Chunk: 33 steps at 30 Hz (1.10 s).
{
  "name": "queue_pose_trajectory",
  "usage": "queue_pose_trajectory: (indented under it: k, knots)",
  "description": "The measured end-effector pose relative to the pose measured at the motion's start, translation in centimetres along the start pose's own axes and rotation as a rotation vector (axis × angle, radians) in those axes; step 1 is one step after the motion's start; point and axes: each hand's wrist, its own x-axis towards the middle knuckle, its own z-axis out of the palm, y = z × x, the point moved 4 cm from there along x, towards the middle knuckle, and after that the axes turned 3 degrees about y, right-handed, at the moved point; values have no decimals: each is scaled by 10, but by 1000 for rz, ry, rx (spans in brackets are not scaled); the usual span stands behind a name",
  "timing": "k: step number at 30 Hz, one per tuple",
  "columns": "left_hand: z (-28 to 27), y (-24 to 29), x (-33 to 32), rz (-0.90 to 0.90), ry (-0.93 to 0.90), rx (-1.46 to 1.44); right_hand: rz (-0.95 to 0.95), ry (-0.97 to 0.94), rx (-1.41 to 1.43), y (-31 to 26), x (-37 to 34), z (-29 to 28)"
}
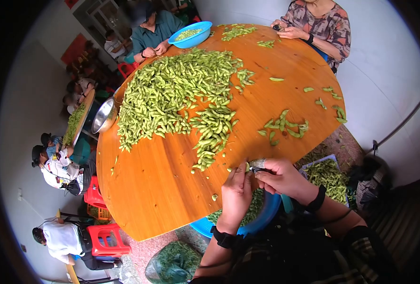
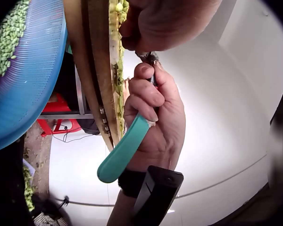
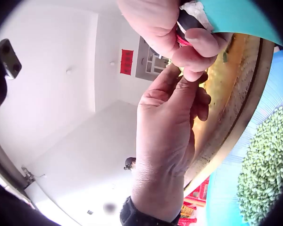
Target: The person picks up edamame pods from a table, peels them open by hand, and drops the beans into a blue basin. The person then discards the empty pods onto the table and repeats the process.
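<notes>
At the near edge of the wooden table my left hand [image 1: 236,194] pinches a green pod [image 1: 247,167] between thumb and fingers. My right hand [image 1: 278,177] is close against it, fingers curled round a tool with a teal handle [image 2: 125,149] and a dark upper part; its tip is hard to make out. In the right wrist view the left hand [image 3: 165,117] meets the fingertips of the right hand [image 3: 179,37], which mostly hide the pod. Below the hands stands a blue basin [image 1: 272,208] with shelled beans [image 3: 269,165].
A large pile of pods [image 1: 172,90] covers much of the wooden table [image 1: 153,189], with loose pods [image 1: 285,124] to the right. Two people sit across, near a blue bowl [image 1: 191,41]. A metal bowl [image 1: 105,115] stands at the left edge; a bag of greens [image 1: 173,262] lies on the floor.
</notes>
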Motion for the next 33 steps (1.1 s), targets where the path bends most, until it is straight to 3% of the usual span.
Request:
queue_pose_trajectory:
  k: [5, 8, 11, 19, 22, 23, 31, 33]
  knots:
    - [1, -8, -7, 11, 52, -24, -7, 37, 198, 19, 3, 11]
    - [1, -20, -11, -87, 24, -128, 54, 59, 255, 11, 0, 14]
    - [3, -30, -13, -318, -29, -573, 65, 11, 266, 12, 3, 12]
    - [-10, -34, 1, -524, -179, -975, 147, -89, 252, -9, 11, 11]
    - [-10, -28, 3, -496, -124, -971, 98, -70, 142, -10, 16, 12]
    - [-8, -28, 2, -366, -83, -801, 74, -38, 113, -12, 15, 16]
    - [-6, -39, 0, -441, -39, -854, -166, 176, -36, -2, 8, 25]
    - [-7, -44, 0, -500, -18, -1008, -175, 204, -159, 2, 6, 21]
